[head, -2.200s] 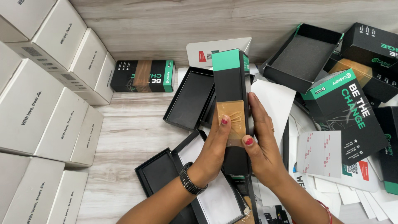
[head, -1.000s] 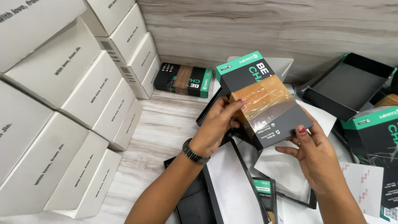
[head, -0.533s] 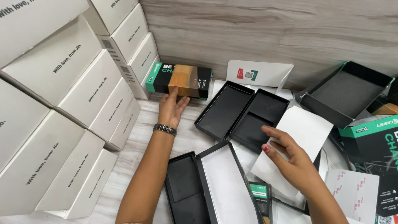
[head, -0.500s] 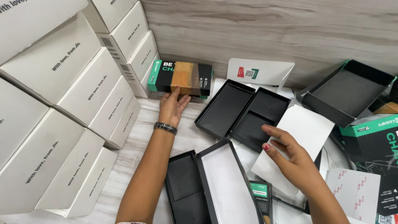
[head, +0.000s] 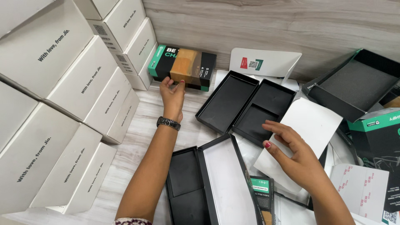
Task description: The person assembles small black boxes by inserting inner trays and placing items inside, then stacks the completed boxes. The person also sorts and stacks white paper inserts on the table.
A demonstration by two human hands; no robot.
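Two hands are at work on the table [head: 137,125]. Nearest, at about 5 o'clock, the right hand [head: 298,160] is spread open with its fingers resting on a white paper sheet [head: 310,125], gripping nothing. Beside it, at 6 o'clock, lies an open black box [head: 196,183]. Farther off, at 11 o'clock, the left hand [head: 173,93] is open too, its fingertips touching the black and green box [head: 183,66] that sits by the wall. White boxes [head: 83,83] are stacked at 9 o'clock.
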